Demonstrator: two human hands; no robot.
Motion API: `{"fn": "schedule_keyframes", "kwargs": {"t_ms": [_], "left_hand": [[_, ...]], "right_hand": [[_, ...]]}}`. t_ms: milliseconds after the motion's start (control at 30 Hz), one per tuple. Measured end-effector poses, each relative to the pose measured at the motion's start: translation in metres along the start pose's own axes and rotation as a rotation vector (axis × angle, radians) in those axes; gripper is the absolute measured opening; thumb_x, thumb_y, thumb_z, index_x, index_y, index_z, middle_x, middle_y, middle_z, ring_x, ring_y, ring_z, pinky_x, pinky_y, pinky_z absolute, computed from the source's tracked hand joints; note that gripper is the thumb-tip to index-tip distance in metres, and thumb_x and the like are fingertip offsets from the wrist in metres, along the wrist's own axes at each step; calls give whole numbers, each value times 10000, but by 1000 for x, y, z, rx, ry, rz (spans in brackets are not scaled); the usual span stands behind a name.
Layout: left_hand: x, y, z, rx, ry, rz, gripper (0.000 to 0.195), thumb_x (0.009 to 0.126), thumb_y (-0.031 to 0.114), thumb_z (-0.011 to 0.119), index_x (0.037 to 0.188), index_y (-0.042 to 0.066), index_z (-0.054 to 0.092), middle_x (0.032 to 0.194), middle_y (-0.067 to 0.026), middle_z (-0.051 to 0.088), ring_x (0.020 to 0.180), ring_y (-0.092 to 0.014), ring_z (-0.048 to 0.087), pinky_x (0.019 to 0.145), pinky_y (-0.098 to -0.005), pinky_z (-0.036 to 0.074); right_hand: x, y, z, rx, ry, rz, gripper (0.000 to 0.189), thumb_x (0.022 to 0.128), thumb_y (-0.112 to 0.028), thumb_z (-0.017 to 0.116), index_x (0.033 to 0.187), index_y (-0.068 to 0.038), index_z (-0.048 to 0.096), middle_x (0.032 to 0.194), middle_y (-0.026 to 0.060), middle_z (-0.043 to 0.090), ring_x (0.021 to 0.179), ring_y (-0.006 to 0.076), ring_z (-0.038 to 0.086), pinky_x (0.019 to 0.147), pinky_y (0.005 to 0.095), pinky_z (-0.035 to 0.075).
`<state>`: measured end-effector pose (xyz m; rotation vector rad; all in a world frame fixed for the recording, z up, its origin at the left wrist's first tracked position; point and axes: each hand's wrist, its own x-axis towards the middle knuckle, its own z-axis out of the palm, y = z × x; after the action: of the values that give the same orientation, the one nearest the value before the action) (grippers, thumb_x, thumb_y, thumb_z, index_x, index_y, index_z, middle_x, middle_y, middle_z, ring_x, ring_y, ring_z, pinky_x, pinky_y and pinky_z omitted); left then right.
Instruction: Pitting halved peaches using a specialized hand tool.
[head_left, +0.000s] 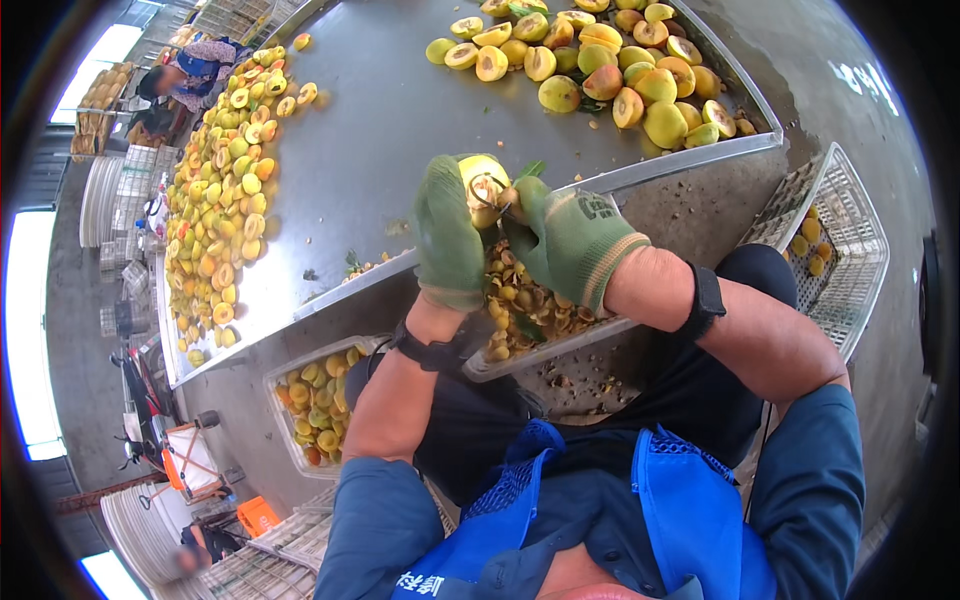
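Note:
My left hand (448, 240), in a green knit glove, holds a yellow peach half (482, 169) with its cut, ragged face towards me. In my right hand (574, 229), gloved alike, is a small tool with a thin curved metal blade (489, 202). The blade lies against the middle of the cut face; my fingers hide its handle. A small brown round piece (509, 201) shows beside the blade, and I cannot tell what it is. Below both hands stands a crate (555, 352) with pits and scraps.
A rimmed metal table (367, 135) bears halved peaches (645, 82) at the right and a long heap (225, 202) at the left. A crate of peaches (319, 405) is by my left knee, another crate (855, 247) at right. A person (199, 71) is beyond the heap.

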<state>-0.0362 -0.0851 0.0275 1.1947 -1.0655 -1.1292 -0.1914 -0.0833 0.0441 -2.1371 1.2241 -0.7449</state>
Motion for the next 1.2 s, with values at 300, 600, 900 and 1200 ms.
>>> {"fn": "schedule_keyframes", "kwargs": {"t_ms": [300,600,900,1200], "left_hand": [[4,-3,1,880,-13,797,253,1011,205,499,1034,-9,632,913,-93,663,798,-153,621,713,-308,514],[3,-11,-1,895,-35,742,208,979,180,570,1043,-13,617,985,-138,664,804,-246,655,711,-352,529],[-6,-5,5,548,-39,524,187,967,153,582,1058,-10,599,1038,-120,647,876,-228,642,760,-345,535],[1,4,12,1,-23,152,200,995,153,551,1080,-15,619,1044,-104,667,880,-180,638,767,-333,544]], "right_hand": [[-3,2,-5,-6,-166,81,250,880,-220,632,1005,-5,610,877,231,684,834,390,684,726,468,539],[-8,-2,-12,-49,-166,112,256,865,-191,633,1028,5,603,885,232,692,834,377,693,731,451,548],[-13,-3,0,72,-55,105,196,879,-194,630,971,-22,613,783,215,661,747,424,657,656,483,517],[-9,-3,-14,105,-69,98,250,901,-238,625,1035,-27,633,893,222,686,851,396,682,753,458,537]]}}
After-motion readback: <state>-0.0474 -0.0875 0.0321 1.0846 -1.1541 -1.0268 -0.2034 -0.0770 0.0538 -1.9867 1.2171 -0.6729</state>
